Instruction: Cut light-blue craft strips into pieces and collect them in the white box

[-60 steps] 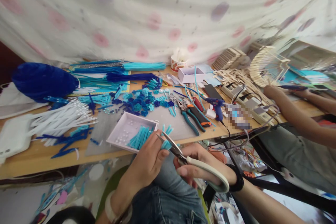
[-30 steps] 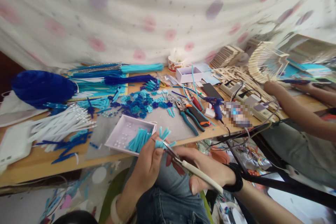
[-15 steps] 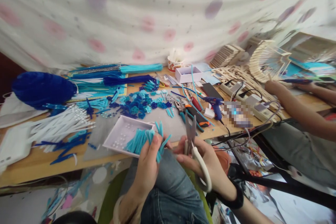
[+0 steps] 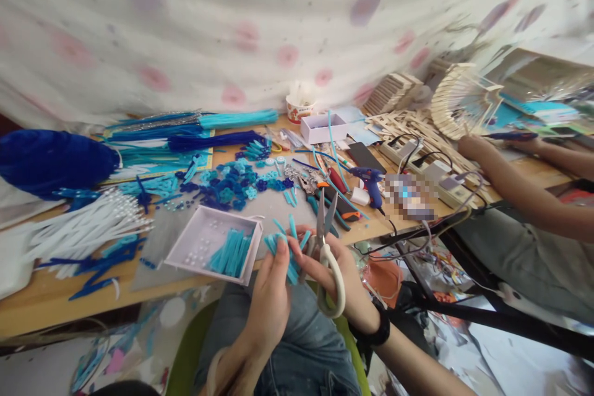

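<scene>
My left hand is closed around a small bunch of light-blue pipe-cleaner pieces, held above my lap at the table's front edge. My right hand grips white-handled scissors, blades pointing up and slightly apart, and its fingertips touch the same bunch. Just left of my hands a shallow white tray holds more cut light-blue pieces and small pearls.
The wooden table carries blue and white pipe cleaners, blue flower shapes, pliers, a blue glue gun and a white box. Another person's arm works at the right near craft-stick models. Cables hang off the edge.
The scissors swung from lying across the bunch to pointing upward. Both hands came closer together, and my right fingers now reach the light-blue pieces. The camera shifted slightly right.
</scene>
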`<action>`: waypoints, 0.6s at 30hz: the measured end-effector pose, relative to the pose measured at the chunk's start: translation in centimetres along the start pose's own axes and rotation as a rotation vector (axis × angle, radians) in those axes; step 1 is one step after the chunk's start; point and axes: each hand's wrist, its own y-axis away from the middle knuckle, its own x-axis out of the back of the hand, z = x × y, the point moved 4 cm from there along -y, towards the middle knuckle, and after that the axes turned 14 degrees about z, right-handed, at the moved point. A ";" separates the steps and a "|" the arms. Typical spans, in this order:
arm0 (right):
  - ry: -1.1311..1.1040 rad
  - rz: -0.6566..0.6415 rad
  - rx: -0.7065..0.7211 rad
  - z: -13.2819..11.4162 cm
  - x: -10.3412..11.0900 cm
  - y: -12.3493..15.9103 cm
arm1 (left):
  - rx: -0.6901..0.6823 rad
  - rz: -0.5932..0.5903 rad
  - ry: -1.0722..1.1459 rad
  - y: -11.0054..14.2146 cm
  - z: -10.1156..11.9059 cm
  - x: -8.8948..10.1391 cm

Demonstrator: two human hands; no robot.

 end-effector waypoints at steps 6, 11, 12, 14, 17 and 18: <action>-0.041 0.055 -0.020 0.8 1.0 -0.6 | 0.031 -0.028 0.007 -0.1 -0.6 -0.1; -0.050 0.082 0.003 0.6 1.4 -0.8 | 0.062 -0.008 0.028 -0.2 -0.6 0.0; -0.051 0.098 0.010 0.6 1.5 -0.9 | 0.066 -0.005 0.034 -0.2 -0.5 -0.1; -0.048 0.138 0.031 0.5 1.8 -0.9 | 0.072 0.007 0.029 -0.2 -0.4 -0.3; -0.026 0.209 0.064 0.4 2.2 -1.1 | 0.036 0.067 0.012 -0.5 0.1 0.1; -0.020 0.232 0.069 0.4 2.4 -1.1 | -0.001 0.100 0.005 -0.8 0.4 0.5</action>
